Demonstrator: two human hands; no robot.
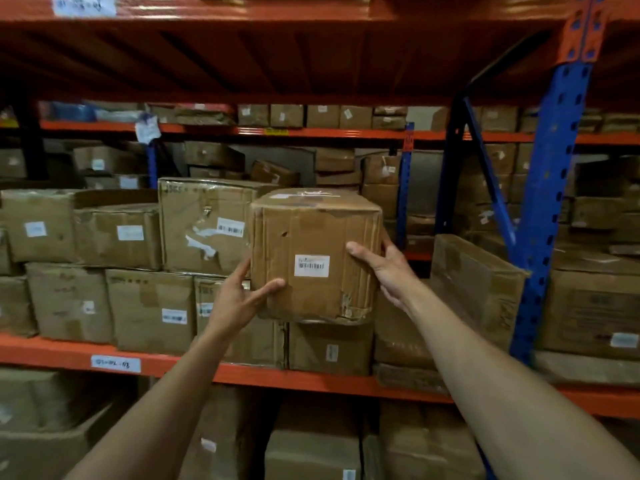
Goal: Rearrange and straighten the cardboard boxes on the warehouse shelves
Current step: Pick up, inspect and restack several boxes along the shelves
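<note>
A worn brown cardboard box (313, 237) with a white barcode label on its front is held between both my hands in front of the middle shelf. My left hand (239, 299) grips its lower left edge, thumb on the front face. My right hand (381, 265) clasps its right side, thumb on the front. The box sits just above the bottom-row boxes (329, 348), next to a taller taped box (204, 226) on its left. I cannot tell whether it rests on the boxes below.
Two rows of cardboard boxes fill the shelf to the left (149, 306). A tilted box (478, 285) leans at the right by the blue upright (550, 209). An orange beam (311, 375) fronts the shelf. More boxes sit below and on racks behind.
</note>
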